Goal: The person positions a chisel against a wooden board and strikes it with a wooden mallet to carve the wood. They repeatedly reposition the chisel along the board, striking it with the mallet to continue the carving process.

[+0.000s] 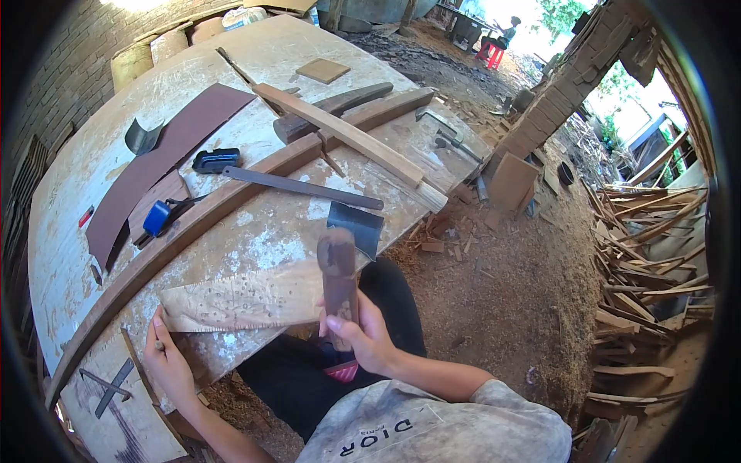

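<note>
My right hand (361, 333) is closed around the lower part of a brown wooden mallet (337, 258), a club-like piece with a rounded top that stands upright before me. Behind it, a pale thin board (243, 297) with many small dark marks lies along the table's near edge. At the board's left end is my left hand (171, 366), its fingers curled around a short rod (160, 346) seen nearly end on. One fingertip touches the board's corner. What kind of tool the rod is, I cannot make out.
On the worktable (266, 251) lie a long curved wooden rail (185, 204), a saw blade (305, 187), a dark curved plate (356, 228), sandpaper (174, 147), a blue tape measure (157, 218) and a clamp (448, 133). Scrap wood (648, 285) is piled at right; a person (507, 32) sits far behind.
</note>
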Action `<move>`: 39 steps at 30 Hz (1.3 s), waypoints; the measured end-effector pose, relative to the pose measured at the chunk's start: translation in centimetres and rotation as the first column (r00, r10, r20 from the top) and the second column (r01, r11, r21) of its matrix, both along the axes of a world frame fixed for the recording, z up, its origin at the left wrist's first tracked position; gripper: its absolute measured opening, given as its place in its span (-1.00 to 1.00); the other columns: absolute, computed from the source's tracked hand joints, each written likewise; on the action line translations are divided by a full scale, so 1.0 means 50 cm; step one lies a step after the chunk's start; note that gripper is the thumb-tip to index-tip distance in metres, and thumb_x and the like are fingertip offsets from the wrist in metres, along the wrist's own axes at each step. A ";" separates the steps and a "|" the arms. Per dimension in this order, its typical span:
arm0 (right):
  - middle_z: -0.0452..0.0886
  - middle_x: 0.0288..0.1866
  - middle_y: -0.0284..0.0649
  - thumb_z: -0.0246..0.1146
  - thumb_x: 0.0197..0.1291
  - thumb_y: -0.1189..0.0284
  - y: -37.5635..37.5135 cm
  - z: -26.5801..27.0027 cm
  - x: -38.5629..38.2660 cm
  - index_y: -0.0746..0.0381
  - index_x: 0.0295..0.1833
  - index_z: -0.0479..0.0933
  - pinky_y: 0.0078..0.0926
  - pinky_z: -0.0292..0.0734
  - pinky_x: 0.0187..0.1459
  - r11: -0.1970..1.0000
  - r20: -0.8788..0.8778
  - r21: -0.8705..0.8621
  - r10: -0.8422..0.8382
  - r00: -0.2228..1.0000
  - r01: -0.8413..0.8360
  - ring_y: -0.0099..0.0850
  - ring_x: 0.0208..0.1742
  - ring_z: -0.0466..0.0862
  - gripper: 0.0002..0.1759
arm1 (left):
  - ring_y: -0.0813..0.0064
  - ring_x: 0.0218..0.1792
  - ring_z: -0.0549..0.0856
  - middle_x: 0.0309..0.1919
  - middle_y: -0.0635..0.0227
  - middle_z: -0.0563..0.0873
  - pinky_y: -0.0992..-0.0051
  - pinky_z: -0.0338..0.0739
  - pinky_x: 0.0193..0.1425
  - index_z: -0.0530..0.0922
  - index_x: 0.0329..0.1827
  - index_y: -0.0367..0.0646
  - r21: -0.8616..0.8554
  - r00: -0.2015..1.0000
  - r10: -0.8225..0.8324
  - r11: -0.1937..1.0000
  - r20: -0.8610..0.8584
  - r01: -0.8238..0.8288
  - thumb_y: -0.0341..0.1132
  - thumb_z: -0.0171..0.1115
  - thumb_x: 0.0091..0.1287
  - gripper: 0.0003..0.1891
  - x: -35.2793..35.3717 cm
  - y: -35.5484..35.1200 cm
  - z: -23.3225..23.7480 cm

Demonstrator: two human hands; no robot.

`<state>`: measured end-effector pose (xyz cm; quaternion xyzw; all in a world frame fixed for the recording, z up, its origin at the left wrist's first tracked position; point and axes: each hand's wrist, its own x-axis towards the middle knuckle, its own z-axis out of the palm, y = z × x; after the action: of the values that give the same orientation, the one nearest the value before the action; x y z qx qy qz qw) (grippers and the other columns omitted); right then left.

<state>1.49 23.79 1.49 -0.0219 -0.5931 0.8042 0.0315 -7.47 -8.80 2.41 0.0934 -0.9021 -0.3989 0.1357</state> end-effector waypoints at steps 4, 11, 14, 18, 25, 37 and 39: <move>0.63 -0.14 -0.22 0.21 0.55 0.36 0.020 0.016 -0.058 0.33 0.30 0.45 -0.45 0.59 0.00 0.998 -0.030 0.022 -0.066 0.997 0.067 -0.50 -0.13 0.65 -0.63 | 0.23 0.31 0.75 0.25 -0.03 0.81 0.29 0.51 0.49 0.65 0.42 -0.39 0.104 0.999 0.007 0.995 -0.039 -0.003 -0.09 -0.03 0.81 -0.48 0.030 0.008 -0.007; 0.60 -0.14 -0.28 0.23 0.56 0.33 0.034 0.009 -0.131 0.33 0.31 0.45 -0.48 0.57 -0.04 0.992 -0.085 0.068 -0.098 0.992 0.104 -0.55 -0.16 0.61 -0.62 | 0.26 0.31 0.75 0.23 0.02 0.82 0.31 0.52 0.50 0.67 0.38 -0.43 0.065 1.000 0.027 0.997 0.012 -0.028 -0.12 0.00 0.81 -0.49 0.092 0.040 0.027; 0.59 -0.08 -0.34 0.29 0.55 0.30 0.040 -0.017 -0.144 0.31 0.37 0.45 -0.52 0.55 -0.04 0.991 -0.078 0.093 -0.086 0.993 0.093 -0.61 -0.13 0.57 -0.55 | 0.26 0.29 0.75 0.20 0.01 0.83 0.30 0.52 0.48 0.69 0.36 -0.42 0.073 0.998 0.041 0.996 0.040 -0.044 -0.12 -0.01 0.81 -0.50 0.101 0.045 0.022; 0.60 -0.09 -0.34 0.30 0.55 0.31 0.045 -0.029 -0.147 0.31 0.37 0.46 -0.52 0.55 -0.04 0.994 -0.050 0.086 -0.057 0.997 0.062 -0.61 -0.13 0.58 -0.55 | 0.11 0.22 0.77 0.17 -0.05 0.82 0.28 0.55 0.39 0.68 0.34 -0.41 -0.097 0.998 0.011 0.995 0.064 -0.005 -0.14 -0.03 0.81 -0.52 0.107 0.049 0.021; 0.62 -0.15 -0.26 0.22 0.57 0.34 0.047 0.010 -0.131 0.35 0.31 0.47 -0.46 0.60 0.00 0.995 -0.044 0.081 -0.060 0.997 0.064 -0.52 -0.15 0.65 -0.63 | 0.13 0.06 0.77 0.04 0.02 0.80 0.22 0.60 0.19 0.70 0.23 -0.34 -0.162 0.994 -0.048 0.986 -0.097 0.031 -0.23 0.07 0.76 -0.64 0.096 0.104 0.066; 0.68 -0.24 -0.22 0.27 0.45 0.28 0.066 -0.008 -0.064 0.40 0.26 0.48 -0.27 0.64 0.23 0.990 -0.086 0.054 -0.129 0.988 0.134 -0.43 -0.21 0.71 -0.55 | 0.07 -0.10 0.72 -0.16 0.13 0.71 0.16 0.57 0.06 0.65 0.06 -0.22 -0.238 0.772 -0.592 0.804 -0.231 0.546 -0.35 0.34 0.50 -0.82 0.053 0.301 0.027; 0.65 -0.34 -0.14 0.27 0.35 0.11 0.058 0.005 -0.052 0.41 0.22 0.45 0.19 0.28 0.66 0.982 -0.137 -0.059 -0.185 0.973 0.179 -0.30 -0.37 0.71 -0.41 | 0.11 -0.08 0.72 -0.17 0.17 0.70 0.18 0.57 0.08 0.66 0.04 -0.20 -0.241 0.726 -0.658 0.752 -0.202 0.614 -0.33 0.38 0.45 -0.80 0.057 0.315 0.018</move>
<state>-1.13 26.68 1.74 -0.0197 -0.5660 0.8110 0.1468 -4.63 6.94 3.30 -0.2893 -0.8796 -0.3577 0.1208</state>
